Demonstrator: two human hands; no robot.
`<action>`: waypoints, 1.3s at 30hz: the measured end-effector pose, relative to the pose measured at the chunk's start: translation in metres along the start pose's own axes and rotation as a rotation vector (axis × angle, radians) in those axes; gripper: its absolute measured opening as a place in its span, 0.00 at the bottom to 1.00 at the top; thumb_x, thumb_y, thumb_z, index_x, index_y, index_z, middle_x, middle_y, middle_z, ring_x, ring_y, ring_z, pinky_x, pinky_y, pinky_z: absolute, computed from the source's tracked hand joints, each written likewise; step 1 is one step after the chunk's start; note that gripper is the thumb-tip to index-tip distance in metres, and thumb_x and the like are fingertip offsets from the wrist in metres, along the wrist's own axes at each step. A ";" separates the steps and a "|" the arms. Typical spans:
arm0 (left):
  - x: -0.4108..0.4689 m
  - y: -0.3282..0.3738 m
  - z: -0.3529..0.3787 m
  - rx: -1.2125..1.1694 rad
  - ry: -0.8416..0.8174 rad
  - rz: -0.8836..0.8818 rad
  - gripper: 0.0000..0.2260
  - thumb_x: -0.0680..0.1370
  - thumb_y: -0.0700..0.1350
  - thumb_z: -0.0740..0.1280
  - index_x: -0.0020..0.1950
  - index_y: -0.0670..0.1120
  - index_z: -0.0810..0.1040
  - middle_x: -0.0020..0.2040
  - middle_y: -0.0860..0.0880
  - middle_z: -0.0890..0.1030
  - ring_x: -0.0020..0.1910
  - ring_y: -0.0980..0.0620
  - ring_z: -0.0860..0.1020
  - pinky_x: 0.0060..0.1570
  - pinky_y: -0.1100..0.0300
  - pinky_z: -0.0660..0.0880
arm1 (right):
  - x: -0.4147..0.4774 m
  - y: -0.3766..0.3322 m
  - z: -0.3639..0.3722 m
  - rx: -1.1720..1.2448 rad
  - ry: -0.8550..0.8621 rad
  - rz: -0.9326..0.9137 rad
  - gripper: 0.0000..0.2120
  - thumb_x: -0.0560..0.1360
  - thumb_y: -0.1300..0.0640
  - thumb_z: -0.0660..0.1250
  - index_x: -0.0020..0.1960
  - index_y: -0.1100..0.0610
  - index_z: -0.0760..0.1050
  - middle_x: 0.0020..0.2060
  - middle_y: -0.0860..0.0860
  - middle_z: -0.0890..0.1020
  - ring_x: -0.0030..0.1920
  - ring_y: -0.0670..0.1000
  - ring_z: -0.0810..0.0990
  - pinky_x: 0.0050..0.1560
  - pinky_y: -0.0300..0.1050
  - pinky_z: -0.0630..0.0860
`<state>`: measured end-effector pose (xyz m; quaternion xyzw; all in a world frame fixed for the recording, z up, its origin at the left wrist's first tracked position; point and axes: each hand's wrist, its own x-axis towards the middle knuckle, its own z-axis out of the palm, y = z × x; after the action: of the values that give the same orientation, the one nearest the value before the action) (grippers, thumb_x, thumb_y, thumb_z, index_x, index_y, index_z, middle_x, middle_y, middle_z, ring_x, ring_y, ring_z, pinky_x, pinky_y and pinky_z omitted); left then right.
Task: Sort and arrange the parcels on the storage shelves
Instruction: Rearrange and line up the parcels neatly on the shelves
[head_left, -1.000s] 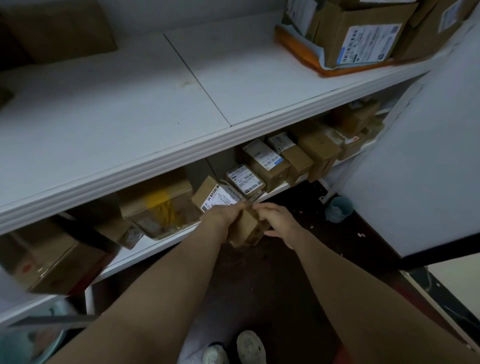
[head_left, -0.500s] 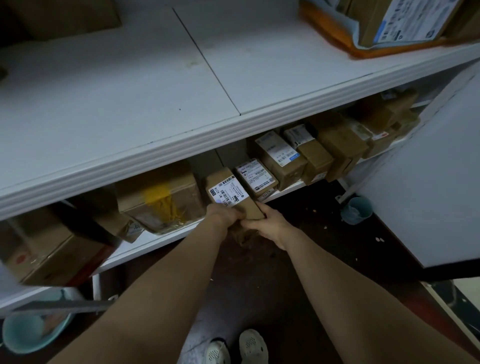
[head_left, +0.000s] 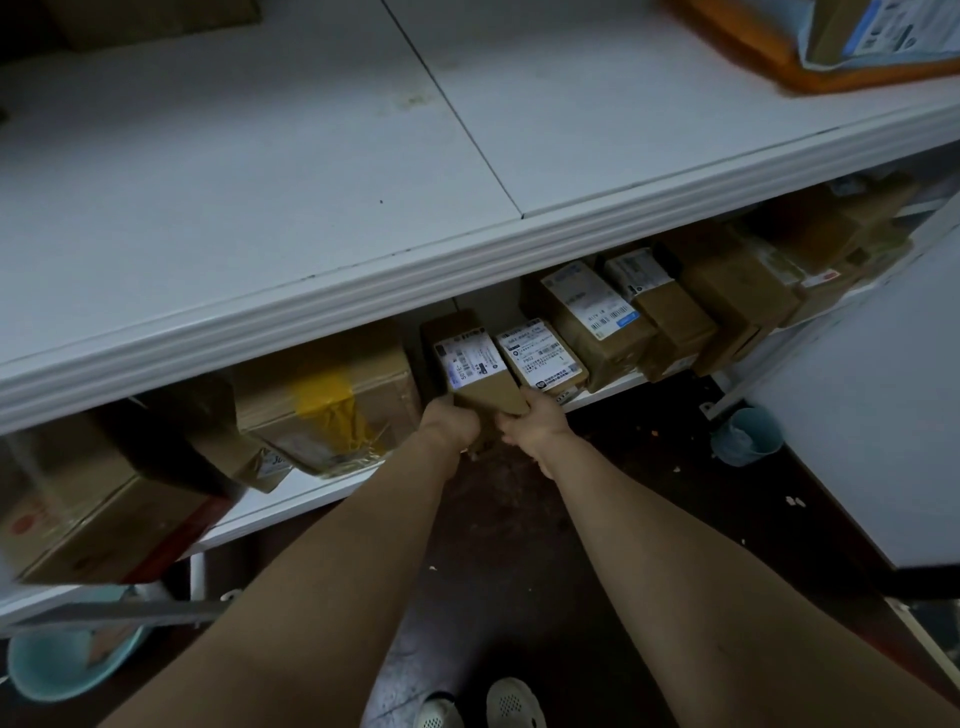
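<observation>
shelf — left hand, right hand grip labelled parcel

Orange mailer runs off the top edge.

Upper shelf offers broad bare room; parcels crowd lower shelf.

I take the parcel as my mark: it lies on the lower shelf, under the upper shelf. My left hand grips its near left corner, my right hand its near right. A second parcel touches its right side, and a row of parcels runs beyond that. A large box stands just left of it. My shoes are on the floor before it.
</observation>
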<state>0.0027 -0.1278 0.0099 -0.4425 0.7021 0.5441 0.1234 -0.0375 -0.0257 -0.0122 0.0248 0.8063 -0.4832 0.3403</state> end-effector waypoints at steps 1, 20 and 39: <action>0.002 0.001 0.000 0.000 0.005 0.018 0.17 0.78 0.32 0.59 0.67 0.36 0.71 0.62 0.40 0.77 0.61 0.43 0.75 0.63 0.55 0.72 | 0.002 -0.002 0.002 -0.030 0.006 0.000 0.24 0.77 0.63 0.67 0.71 0.61 0.66 0.63 0.58 0.76 0.61 0.57 0.76 0.62 0.50 0.75; -0.163 0.129 -0.072 0.235 -0.200 0.173 0.06 0.76 0.34 0.64 0.40 0.40 0.75 0.41 0.41 0.79 0.39 0.48 0.78 0.39 0.56 0.76 | -0.130 -0.169 -0.072 -0.332 -0.055 -0.137 0.05 0.74 0.66 0.65 0.41 0.60 0.75 0.35 0.59 0.78 0.30 0.52 0.78 0.29 0.41 0.77; -0.178 0.162 -0.289 0.037 0.329 0.371 0.10 0.79 0.36 0.62 0.60 0.36 0.73 0.48 0.40 0.75 0.47 0.45 0.73 0.47 0.54 0.71 | -0.162 -0.335 0.056 -0.261 -0.125 -0.555 0.14 0.76 0.66 0.65 0.61 0.60 0.76 0.50 0.56 0.79 0.45 0.52 0.78 0.38 0.41 0.76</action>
<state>0.0722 -0.2905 0.3415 -0.3864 0.7917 0.4653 -0.0864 -0.0079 -0.2016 0.3195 -0.2699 0.8150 -0.4507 0.2447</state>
